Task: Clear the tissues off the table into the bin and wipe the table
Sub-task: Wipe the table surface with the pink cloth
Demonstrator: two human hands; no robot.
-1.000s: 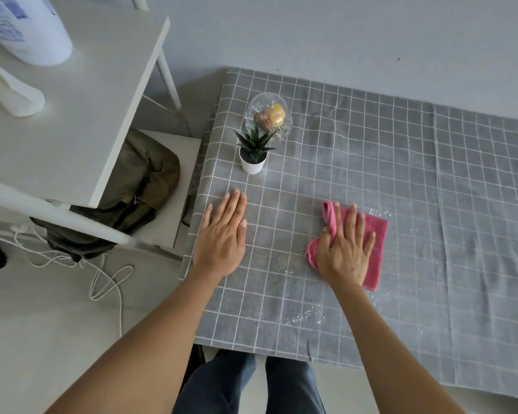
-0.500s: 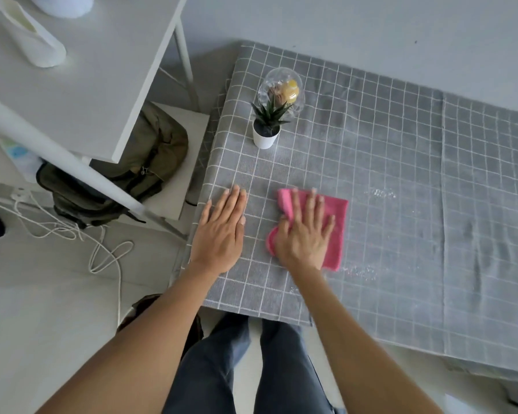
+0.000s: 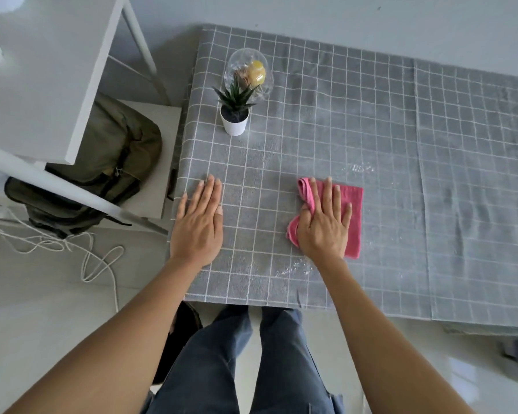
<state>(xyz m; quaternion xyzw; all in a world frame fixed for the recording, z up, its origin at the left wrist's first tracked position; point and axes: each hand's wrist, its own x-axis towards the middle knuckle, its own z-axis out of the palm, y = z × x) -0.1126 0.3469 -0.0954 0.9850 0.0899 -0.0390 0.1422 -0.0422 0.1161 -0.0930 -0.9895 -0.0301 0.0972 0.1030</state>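
A table under a grey checked cloth (image 3: pixel 401 130) fills the right of the head view. My right hand (image 3: pixel 323 225) lies flat, fingers spread, pressing a pink cloth (image 3: pixel 355 222) onto the table near its front edge. My left hand (image 3: pixel 198 222) rests flat and empty on the table's front left corner. Small white specks (image 3: pixel 293 268) lie on the cloth just in front of the pink cloth, and more specks (image 3: pixel 358 168) lie behind it. No tissues and no bin are in view.
A small potted plant in a white pot (image 3: pixel 234 121) and a clear glass dome (image 3: pixel 250 74) stand at the table's back left. A white shelf unit (image 3: pixel 36 85) is to the left, with an olive bag (image 3: pixel 102 162) under it and white cables (image 3: pixel 96 261) on the floor.
My right hand has slid the pink cloth to the left and then back to the right across the table. My left hand has stayed flat at the corner.
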